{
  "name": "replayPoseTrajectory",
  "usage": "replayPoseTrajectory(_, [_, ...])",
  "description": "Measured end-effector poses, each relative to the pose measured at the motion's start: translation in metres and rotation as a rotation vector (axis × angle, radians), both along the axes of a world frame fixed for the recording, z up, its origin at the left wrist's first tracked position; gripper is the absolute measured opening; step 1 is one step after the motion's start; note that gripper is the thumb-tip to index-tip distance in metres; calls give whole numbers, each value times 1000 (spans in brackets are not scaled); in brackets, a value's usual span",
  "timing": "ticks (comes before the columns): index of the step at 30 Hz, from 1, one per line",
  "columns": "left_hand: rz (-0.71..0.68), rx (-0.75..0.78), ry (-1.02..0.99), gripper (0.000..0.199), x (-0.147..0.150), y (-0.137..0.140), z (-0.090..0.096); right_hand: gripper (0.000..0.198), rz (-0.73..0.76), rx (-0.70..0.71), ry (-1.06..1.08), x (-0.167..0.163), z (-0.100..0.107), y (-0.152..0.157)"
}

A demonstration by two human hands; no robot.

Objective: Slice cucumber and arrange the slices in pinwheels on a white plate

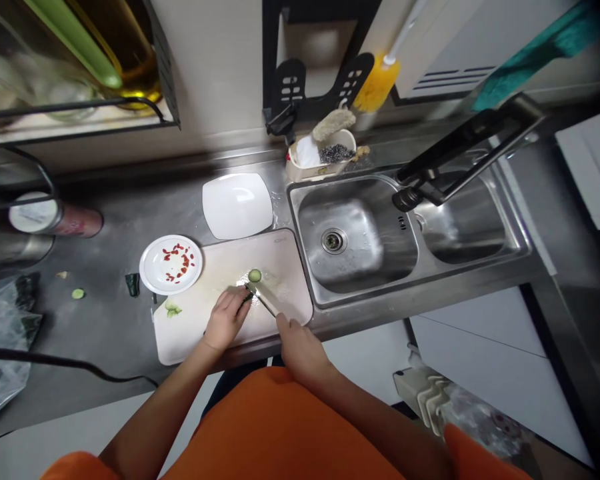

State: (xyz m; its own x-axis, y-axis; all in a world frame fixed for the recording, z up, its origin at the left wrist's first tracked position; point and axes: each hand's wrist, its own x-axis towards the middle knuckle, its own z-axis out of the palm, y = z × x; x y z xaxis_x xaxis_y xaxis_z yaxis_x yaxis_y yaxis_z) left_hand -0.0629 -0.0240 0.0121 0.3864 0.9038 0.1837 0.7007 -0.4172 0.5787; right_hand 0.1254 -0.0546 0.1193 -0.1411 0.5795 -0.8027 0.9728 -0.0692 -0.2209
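Observation:
My right hand (303, 347) is wrapped round the handle of a knife (266, 298), whose blade points up and left over the pale cutting board (280, 247). Under my left hand (227, 315) lies a dark green cucumber (249, 295), mostly hidden by the fingers, which are curled on it close to the blade. Just past the blade's tip a round cucumber slice (255, 275) lies flat on the wet board. A few light green slices (172, 307) rest together at the board's left end.
A white plate with red pieces (150, 277) overlaps the board's left corner. Behind the board lies a square white plate (237, 207). Right of it is a steel double sink (360, 233) under a dark faucet (450, 147). A plastic bag (5, 333) lies far left.

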Motion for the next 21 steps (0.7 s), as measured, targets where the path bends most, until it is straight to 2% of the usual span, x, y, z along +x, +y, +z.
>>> replayPoseTrajectory(21, [-3, 16, 6, 22, 2, 1, 3, 38, 9, -12, 10, -1, 4, 0])
